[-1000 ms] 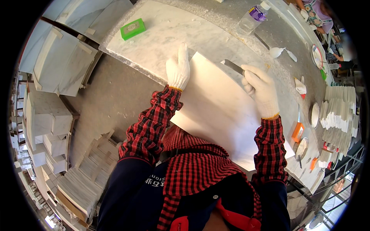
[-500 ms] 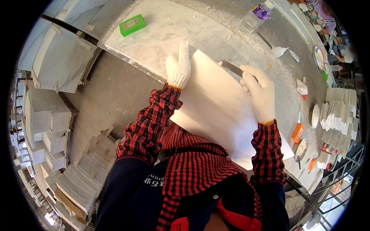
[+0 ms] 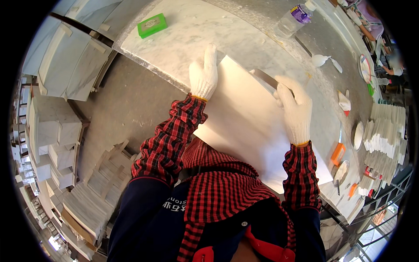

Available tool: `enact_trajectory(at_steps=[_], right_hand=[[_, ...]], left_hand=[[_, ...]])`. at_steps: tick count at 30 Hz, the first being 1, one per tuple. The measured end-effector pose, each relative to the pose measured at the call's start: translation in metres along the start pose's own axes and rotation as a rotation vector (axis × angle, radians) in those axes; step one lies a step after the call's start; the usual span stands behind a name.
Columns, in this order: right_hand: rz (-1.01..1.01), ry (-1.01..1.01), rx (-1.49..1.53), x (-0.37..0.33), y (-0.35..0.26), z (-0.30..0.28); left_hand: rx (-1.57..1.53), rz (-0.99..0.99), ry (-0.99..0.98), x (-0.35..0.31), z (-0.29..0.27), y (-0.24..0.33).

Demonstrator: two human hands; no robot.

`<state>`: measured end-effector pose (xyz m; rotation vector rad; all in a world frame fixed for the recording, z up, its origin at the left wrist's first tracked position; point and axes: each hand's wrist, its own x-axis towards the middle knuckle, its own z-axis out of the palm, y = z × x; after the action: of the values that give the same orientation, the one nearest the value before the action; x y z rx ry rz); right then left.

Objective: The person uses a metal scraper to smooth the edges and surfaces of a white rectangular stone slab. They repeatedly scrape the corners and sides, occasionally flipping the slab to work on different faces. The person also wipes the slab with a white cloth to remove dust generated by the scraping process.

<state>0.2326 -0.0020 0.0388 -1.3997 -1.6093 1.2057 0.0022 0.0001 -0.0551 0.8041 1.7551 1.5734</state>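
Observation:
A smooth white stone slab (image 3: 244, 105) lies in front of me, its near side reaching my checked apron. My left hand (image 3: 204, 76), in a white knitted glove, rests along the slab's left edge near the far corner, fingers stretched out. In my gloved right hand (image 3: 297, 107) is a flat, narrow grey blade-like tool (image 3: 265, 78), the fingers closed round its near end. The tool runs along the slab's far right edge, its pale tip pointing toward the far corner. Whether it touches the edge I cannot tell.
A green box (image 3: 152, 25) and a clear bottle (image 3: 293, 21) stand on the marble worktop (image 3: 196, 35). To the right are an orange block (image 3: 338, 153), a plate (image 3: 341, 171), a white glove (image 3: 344, 101) and stacked slabs (image 3: 386, 131). Another person (image 3: 369, 19) works at far right.
My right hand and the grey tool have shifted slightly along the slab's edge. The left hand keeps its place by the slab. The whole view has turned a little.

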Motion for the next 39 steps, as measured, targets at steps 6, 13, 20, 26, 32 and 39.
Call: enact_trajectory(at_steps=[6, 13, 20, 26, 32, 39], right_hand=[[-0.006, 0.015, -0.026, 0.0, 0.001, 0.002], [-0.034, 0.03, -0.051, -0.001, 0.003, 0.002], [-0.058, 0.049, -0.051, -0.002, 0.005, 0.006], [-0.134, 0.103, -0.06, -0.007, 0.001, 0.01], [0.035, 0.33, 0.015, -0.017, 0.01, -0.085], [0.29, 1.053, 0.031, -0.148, 0.142, -0.318]], left_hand=[[-0.021, 0.026, 0.017, -0.002, 0.001, 0.004], [-0.025, 0.009, 0.006, 0.001, 0.001, -0.004], [-0.013, 0.006, 0.011, -0.001, -0.002, -0.002], [0.036, 0.039, 0.026, -0.001, -0.001, 0.003], [0.421, 0.205, 0.031, 0.012, -0.005, -0.018], [0.169, -0.027, -0.045, -0.006, 0.005, 0.009]])
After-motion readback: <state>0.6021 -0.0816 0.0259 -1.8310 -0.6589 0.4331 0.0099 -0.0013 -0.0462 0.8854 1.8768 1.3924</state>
